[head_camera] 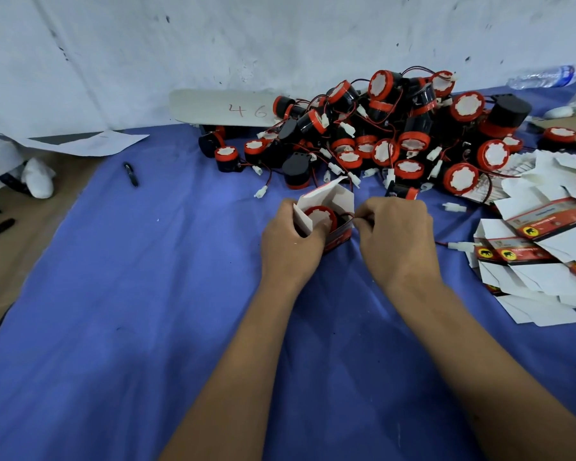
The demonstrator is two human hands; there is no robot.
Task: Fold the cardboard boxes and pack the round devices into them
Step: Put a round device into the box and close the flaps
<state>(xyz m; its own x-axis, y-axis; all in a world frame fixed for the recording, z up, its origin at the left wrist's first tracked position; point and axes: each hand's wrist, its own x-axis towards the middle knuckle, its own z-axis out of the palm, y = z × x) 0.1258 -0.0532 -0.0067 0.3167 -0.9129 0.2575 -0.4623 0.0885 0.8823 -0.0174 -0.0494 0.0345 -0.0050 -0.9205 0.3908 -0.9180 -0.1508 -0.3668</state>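
A small folded cardboard box, white inside and red outside, stands on the blue cloth with its top flaps up. A round device with a red rim sits inside it. My left hand grips the box from the left, thumb at the device. My right hand is at the box's right edge, fingers curled, pinching the device's thin wire. A heap of red-and-black round devices with wires and white plugs lies behind. Flat unfolded boxes lie in a stack at the right.
A blue cloth covers the table. A black pen lies on it at the left. A white board marked "46" leans by the wall. Paper and a white cloth are at far left, a plastic bottle at far right.
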